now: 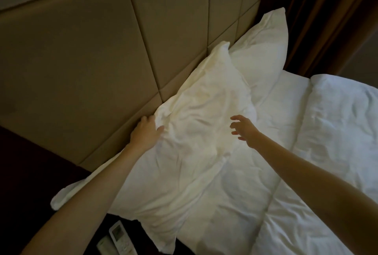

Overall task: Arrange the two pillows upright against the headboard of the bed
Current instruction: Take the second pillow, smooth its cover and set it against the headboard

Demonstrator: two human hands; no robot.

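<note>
While the far pillow (263,50) already stands against the headboard (81,60), the near pillow (184,132) leans crooked; left hand (146,132) grips its edge, right hand (244,128) hovers spread.

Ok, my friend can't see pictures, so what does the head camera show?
A person's left hand presses the near white pillow against the padded headboard, while the right hand hovers open above it. A second white pillow leans on the headboard behind, beside a rumpled white duvet.
</note>
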